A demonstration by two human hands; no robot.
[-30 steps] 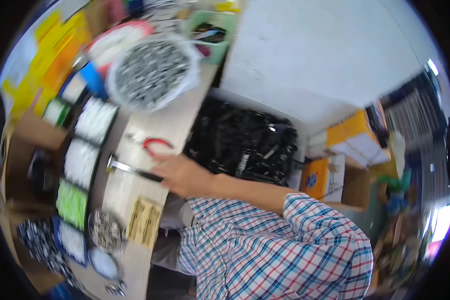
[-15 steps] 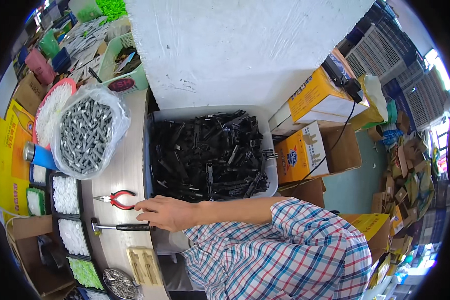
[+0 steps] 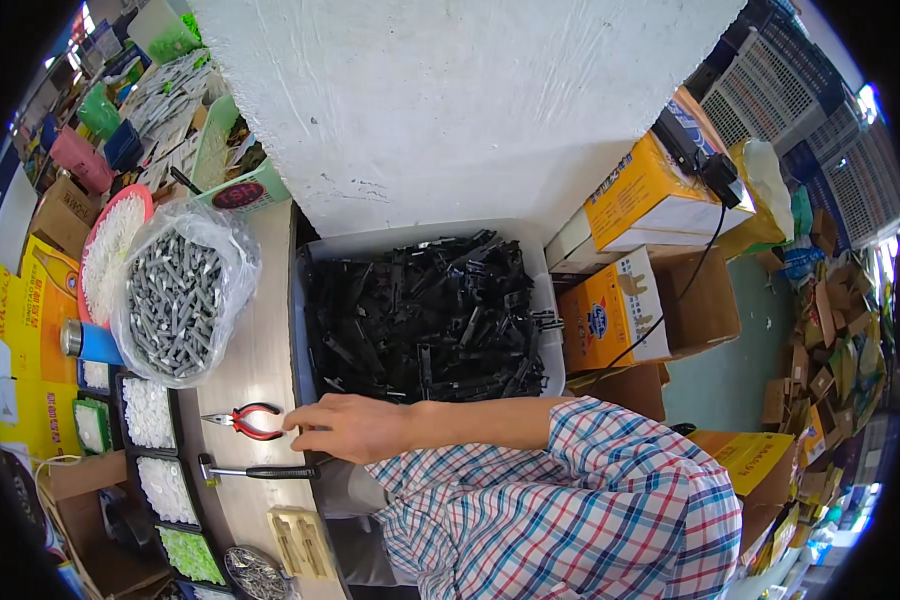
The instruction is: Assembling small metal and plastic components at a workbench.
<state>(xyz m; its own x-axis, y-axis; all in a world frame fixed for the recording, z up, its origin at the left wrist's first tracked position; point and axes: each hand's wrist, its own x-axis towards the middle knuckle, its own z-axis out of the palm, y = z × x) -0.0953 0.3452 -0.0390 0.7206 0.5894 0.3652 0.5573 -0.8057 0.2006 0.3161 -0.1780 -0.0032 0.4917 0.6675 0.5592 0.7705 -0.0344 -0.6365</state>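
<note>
In the lower left of the frame the hand, half curled and holding nothing, reaches with its fingertips to the red-handled pliers lying on the counter, not yet picked up.

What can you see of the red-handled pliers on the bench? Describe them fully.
The red-handled pliers are small, with curved red grips trimmed in black and short metal jaws. They lie flat on the pale wooden bench top, jaw tips pointing away from the hand, whose fingertips reach the handle ends. A black-handled hammer lies alongside.
</note>
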